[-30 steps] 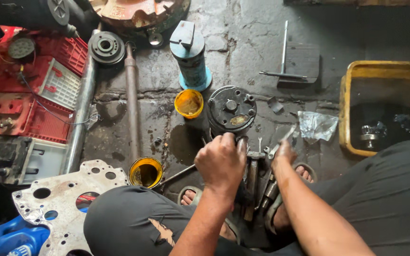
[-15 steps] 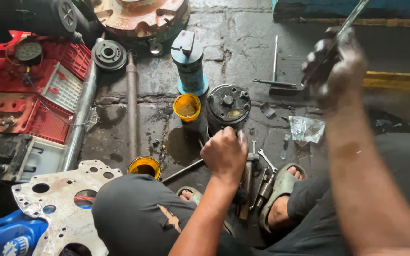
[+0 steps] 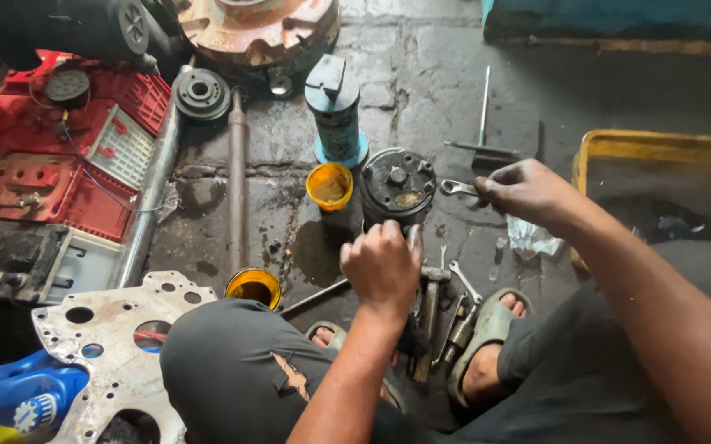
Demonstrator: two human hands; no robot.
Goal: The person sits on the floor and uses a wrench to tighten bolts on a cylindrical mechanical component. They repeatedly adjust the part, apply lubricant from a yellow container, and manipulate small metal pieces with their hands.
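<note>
Left hand (image 3: 382, 265): centre, fist closed, knuckles up, forearm rising from near edge. Right hand (image 3: 525, 191): farther right, fingers curled, grip seemingly pinched; forearm extended from right.

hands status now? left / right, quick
Left hand: closed in a fist beside the black cylindrical part; what it grips cannot be told.
Right hand: closed on a small wrench.

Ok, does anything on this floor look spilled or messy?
Yes: a dark wet stain spreads over the concrete between the small yellow cup and the yellow-rimmed tin, like leaked oil. Loose wrenches lie scattered by the sandal.
</note>
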